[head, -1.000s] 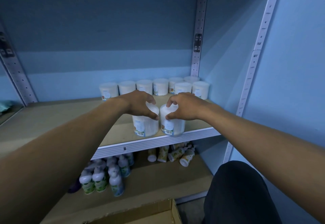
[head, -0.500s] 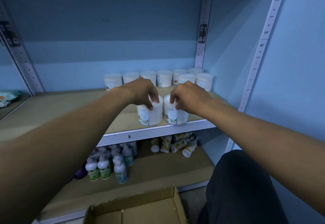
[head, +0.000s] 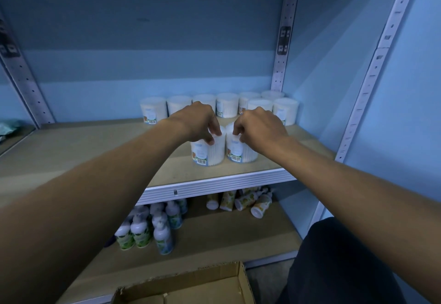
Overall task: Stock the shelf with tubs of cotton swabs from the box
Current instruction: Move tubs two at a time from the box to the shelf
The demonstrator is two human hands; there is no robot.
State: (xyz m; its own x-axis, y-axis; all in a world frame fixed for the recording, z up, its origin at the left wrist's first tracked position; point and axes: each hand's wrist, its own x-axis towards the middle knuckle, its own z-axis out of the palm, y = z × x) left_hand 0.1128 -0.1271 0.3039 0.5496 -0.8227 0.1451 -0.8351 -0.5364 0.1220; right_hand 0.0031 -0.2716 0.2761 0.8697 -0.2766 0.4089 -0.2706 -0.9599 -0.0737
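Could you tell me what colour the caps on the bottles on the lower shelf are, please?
White, on the bottles seen best in the head view.

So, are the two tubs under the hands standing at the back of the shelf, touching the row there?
No, the two tubs stand near the shelf's front edge, with bare board before the back row.

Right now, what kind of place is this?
Likely a shop or stockroom: slotted metal shelving, many identical barcoded swab tubs on the shelf, rows of bottles below, an open cardboard box on the floor.
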